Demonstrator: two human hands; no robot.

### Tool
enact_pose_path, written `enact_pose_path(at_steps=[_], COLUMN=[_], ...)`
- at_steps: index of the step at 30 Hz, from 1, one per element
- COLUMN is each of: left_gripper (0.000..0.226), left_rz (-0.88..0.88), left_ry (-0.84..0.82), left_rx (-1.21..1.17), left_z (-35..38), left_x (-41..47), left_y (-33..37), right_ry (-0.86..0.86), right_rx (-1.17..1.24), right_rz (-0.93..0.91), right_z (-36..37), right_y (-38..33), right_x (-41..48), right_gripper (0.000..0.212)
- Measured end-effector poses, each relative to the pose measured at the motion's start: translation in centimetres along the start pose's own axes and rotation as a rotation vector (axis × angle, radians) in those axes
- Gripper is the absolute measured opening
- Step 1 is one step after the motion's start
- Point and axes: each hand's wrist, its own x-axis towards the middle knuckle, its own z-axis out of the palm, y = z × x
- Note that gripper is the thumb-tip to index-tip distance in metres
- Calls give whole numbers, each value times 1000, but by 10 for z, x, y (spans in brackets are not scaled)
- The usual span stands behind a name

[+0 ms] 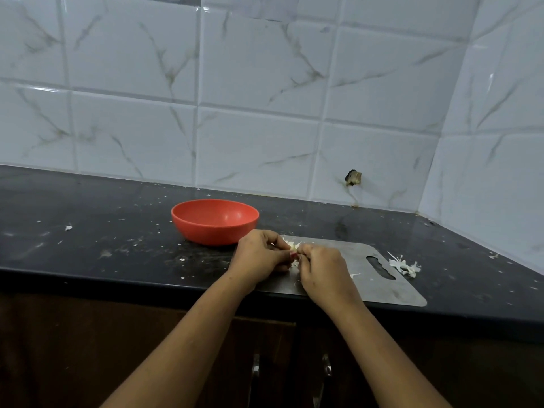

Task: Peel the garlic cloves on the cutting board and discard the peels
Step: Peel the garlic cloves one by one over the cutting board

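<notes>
A garlic clove (293,247) is held just above the left end of the cutting board (382,290), caught between both hands. It is judged to be light and small, with a firm core wrapped in dry, papery skin that is easily torn and shed in shreds. Once bared, the flesh is likely to be found a little tacky. It is best taken by its two ends, so that the skin can be lifted at the tip with a nail.

The left hand (259,254) is curled round the clove from the left, with the thumb laid against it. The fingers (306,250) of the right hand (321,269) are drawn together on its right side. Loose skin seems to be pinched there, though the exact contact is hidden by the knuckles. White slivers are seen sticking up between the hands.

A heap of peels (404,267) is left on the countertop (88,245) just beside the board's handle end. A red bowl (215,222) is set just behind the left hand.
</notes>
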Motion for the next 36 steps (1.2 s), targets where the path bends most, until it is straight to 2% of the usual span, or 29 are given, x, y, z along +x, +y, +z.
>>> enact_pose_path(at_steps=[11,20,32,36], left_gripper=[12,2,10,4], left_rz=[21,23,15,10], left_ry=[-21,-1,-35,-52], left_rx=[-2,-17,7,-31], left_z=[0,-1,0,-2], left_x=[4,1,2,-1], left_y=[-6,-2,-2,1], right_ry=[9,9,1,17], right_rx=[0,79,84,99], right_rz=[-1,5,6,0], right_z=[3,3,2,2], right_y=[1,3,6,6], right_x=[1,1,0,1], right_gripper=[21,21,21,20])
